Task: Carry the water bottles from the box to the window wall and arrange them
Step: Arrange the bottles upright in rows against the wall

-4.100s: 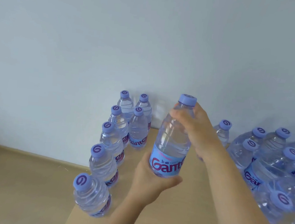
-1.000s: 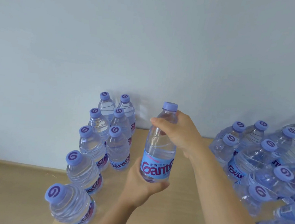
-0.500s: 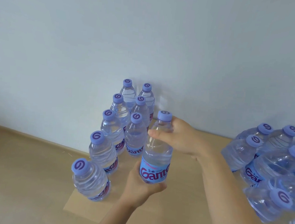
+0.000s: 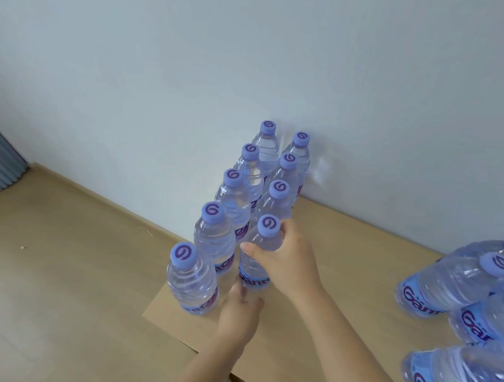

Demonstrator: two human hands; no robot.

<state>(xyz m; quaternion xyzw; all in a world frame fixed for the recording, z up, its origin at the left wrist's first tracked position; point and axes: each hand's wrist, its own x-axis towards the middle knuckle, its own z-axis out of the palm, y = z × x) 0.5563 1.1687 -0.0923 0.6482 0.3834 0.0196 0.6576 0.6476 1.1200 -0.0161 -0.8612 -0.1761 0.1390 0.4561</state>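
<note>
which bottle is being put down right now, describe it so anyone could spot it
Start at the pale wall, where two rows of bottles run out along the cardboard sheet. The held bottle is nearest in the right-hand row. Only it has hands on it: right hand at its shoulder, left hand at its base.
</note>
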